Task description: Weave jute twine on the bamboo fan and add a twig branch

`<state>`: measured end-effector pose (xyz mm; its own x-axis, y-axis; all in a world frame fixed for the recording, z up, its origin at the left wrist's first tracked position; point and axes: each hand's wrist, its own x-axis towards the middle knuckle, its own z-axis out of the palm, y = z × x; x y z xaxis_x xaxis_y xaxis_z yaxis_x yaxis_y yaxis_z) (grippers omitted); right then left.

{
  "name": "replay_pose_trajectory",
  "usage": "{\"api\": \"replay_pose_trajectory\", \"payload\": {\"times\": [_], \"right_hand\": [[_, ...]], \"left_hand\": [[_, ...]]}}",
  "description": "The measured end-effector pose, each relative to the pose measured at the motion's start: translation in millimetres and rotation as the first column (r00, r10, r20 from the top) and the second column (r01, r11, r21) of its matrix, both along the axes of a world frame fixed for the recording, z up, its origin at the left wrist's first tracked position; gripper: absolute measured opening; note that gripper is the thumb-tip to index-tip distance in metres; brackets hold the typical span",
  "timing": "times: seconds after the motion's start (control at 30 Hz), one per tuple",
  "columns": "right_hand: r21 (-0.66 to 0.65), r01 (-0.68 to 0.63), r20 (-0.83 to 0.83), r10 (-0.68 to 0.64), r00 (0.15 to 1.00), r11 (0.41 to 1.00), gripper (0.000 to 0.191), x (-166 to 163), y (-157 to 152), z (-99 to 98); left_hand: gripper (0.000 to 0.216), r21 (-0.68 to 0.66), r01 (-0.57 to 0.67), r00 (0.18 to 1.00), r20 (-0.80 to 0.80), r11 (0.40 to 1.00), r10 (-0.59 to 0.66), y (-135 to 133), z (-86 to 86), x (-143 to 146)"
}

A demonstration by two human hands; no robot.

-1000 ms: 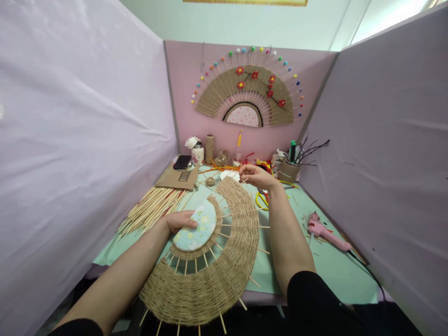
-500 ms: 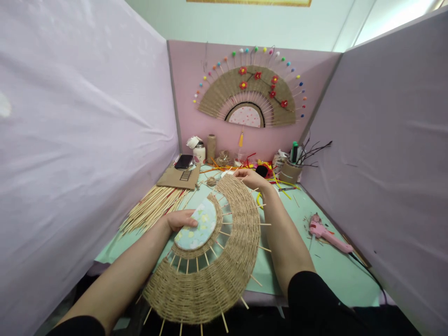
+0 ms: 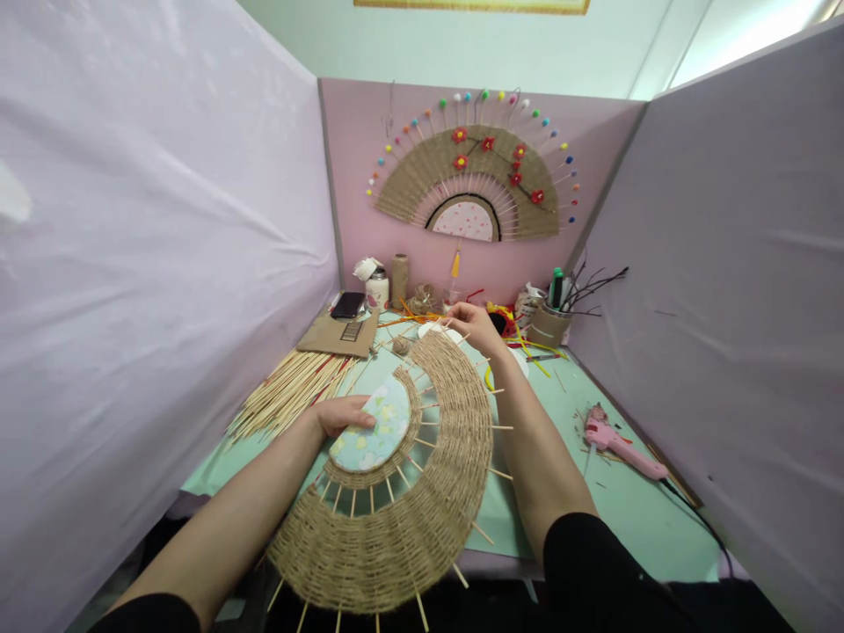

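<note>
A half-round woven jute fan (image 3: 422, 492) with wooden stick ribs lies on the green table (image 3: 626, 501), partly over the near edge. Its centre is a floral paper half-disc (image 3: 373, 426). My left hand (image 3: 339, 411) rests on that half-disc, fingers curled over its edge, holding the fan down. My right hand (image 3: 471, 323) is at the fan's far end, fingers pinched together around the top of the weave; what they pinch is too small to make out.
A pile of loose wooden sticks (image 3: 287, 391) lies left of the fan. A pink glue gun (image 3: 620, 440) lies to the right. Along the back are a phone (image 3: 347, 304), twine spools, a cup of pens (image 3: 550, 321) and coloured strips. A finished fan (image 3: 475, 180) hangs on the pink wall.
My right hand has shifted slightly along the fan's far end, pulling a little farther away and up. My left hand has stayed on the floral half-disc.
</note>
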<state>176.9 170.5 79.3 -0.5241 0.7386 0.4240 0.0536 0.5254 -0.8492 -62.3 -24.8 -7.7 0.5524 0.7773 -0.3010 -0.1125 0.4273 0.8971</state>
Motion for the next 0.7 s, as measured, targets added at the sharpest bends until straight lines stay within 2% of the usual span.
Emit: {"api": "replay_pose_trajectory", "payload": {"times": [0.2,0.4,0.7], "right_hand": [[0.008,-0.034,-0.061,0.034,0.998,0.999,0.024,2.1,0.6,2.2],[0.009,-0.038,-0.114,0.039,0.993,0.999,0.021,1.5,-1.1,1.7],[-0.113,-0.051,-0.097,0.04,0.994,0.992,0.022,-3.6,-0.4,-7.0]], "left_hand": [[0.047,-0.006,0.006,1.0,0.017,1.0,-0.006,0.3,-3.2,0.4],[0.049,-0.017,0.029,1.0,-0.004,0.999,-0.029,2.7,-9.0,-2.5],[0.051,-0.021,0.043,0.999,-0.007,0.999,-0.043,1.4,-5.9,1.7]]}}
